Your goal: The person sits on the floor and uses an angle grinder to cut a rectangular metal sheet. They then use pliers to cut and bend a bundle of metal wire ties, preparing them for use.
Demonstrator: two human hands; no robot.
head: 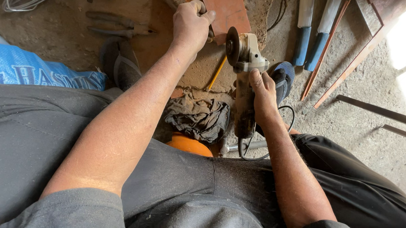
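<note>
Beige grinder (245, 79) with dark disc (232, 46); rust-red plate (228, 10) at twelve o'clock; blue sack (32, 70) at nine o'clock; orange object (189, 145).

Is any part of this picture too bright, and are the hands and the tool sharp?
In the head view, daylight burns the top right corner to white above the metal strips; the left hand, the right hand and the angle grinder are evenly lit and sharp; the wide lens bends the edges, and the grey sleeves at the bottom look soft.
</note>
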